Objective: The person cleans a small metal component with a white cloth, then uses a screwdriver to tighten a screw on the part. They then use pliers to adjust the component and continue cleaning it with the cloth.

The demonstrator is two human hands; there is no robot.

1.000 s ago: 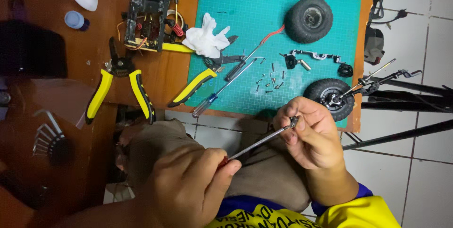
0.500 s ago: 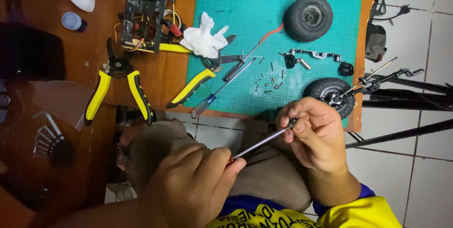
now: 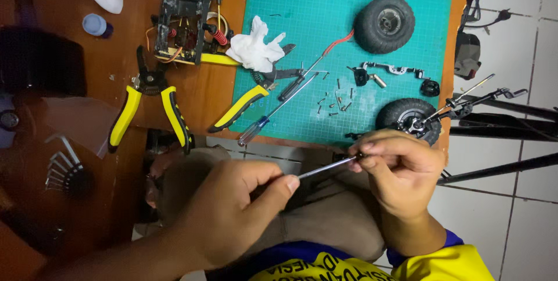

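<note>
Low down, a wood table (image 3: 116, 48) w/ a green mat (image 3: 302, 25) is holding small car parts. Left hand (image 3: 232, 211) is pinching one end of a thin metal rod (image 3: 325, 167), fingers shut tight on it. Right hand (image 3: 401, 167) is gripping the other end, fingers closed round it. Rod is hanging over the lap, just below the mat's edge, near a black wheel (image 3: 407, 118). Yellow pliers (image 3: 148, 106) are lying nearby.
</note>
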